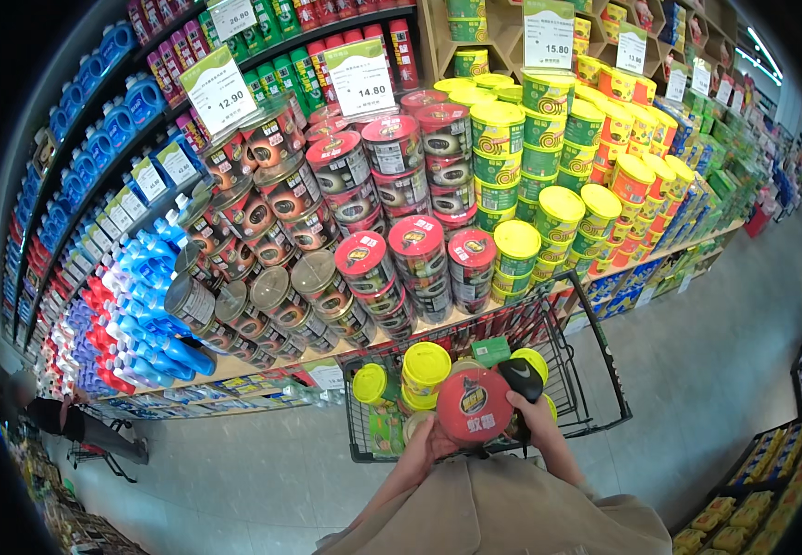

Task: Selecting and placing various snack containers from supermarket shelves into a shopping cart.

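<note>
A round mosquito coil tub with a red lid (474, 406) is in front of my body, lid turned up towards me. My left hand (434, 438) holds it from the lower left. My right hand (534, 415) is closed around a black handheld device (524, 379) that looks like a barcode scanner, and its thumb reaches to the tub's right edge. Beneath both hands stands a dark wire shopping cart (352, 433). Inside it are yellow-lidded tubs (426, 366), a green box (490, 351) and a flat green packet (385, 433). The held tub hides part of the cart's load.
Beyond the cart, a wooden display shelf (435, 329) carries stacked red-lidded tubs (416, 237), clear-lidded tubs (316, 272) and yellow-lidded tubs (517, 240). Blue bottles (154, 305) stand further left. Another person (61, 420) is beside a cart at far left. Grey floor (699, 374) extends to the right.
</note>
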### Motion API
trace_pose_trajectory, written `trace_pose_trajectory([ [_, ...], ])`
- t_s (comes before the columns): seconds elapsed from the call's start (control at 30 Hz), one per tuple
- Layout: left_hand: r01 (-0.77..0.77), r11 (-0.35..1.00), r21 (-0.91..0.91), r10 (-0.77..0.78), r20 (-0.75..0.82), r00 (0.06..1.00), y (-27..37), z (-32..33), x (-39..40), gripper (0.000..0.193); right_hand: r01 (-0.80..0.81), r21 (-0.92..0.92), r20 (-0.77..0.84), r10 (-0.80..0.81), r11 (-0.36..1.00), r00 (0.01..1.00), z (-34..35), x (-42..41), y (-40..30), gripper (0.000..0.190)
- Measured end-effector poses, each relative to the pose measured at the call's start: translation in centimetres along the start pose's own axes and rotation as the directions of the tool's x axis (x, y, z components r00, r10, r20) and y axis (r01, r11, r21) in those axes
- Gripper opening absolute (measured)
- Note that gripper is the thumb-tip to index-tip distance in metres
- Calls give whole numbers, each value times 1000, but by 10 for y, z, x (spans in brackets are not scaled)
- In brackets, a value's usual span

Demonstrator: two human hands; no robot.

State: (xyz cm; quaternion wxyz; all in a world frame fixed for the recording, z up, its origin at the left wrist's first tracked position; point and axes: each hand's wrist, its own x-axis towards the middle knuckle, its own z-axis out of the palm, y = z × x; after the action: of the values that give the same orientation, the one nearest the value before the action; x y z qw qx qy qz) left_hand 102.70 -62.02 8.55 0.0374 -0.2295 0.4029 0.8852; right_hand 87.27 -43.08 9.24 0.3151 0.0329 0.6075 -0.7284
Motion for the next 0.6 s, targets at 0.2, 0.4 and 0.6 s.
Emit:
trace_pose_trajectory([
  [0.2, -113, 994, 11, 113, -34, 993, 1, 13, 3, 31, 75, 77, 4, -75, 994, 997, -2, 2, -31, 42],
  [0.4, -169, 982, 83, 171, -13, 985, 24, 38, -7, 19, 70, 123, 97, -82, 990, 992, -6, 14, -59, 48],
  [0.6, -322, 945, 63, 314, 108, 943, 22, 39, 1, 5, -40, 172, 99, 23, 984, 995, -4, 4, -79, 49],
])
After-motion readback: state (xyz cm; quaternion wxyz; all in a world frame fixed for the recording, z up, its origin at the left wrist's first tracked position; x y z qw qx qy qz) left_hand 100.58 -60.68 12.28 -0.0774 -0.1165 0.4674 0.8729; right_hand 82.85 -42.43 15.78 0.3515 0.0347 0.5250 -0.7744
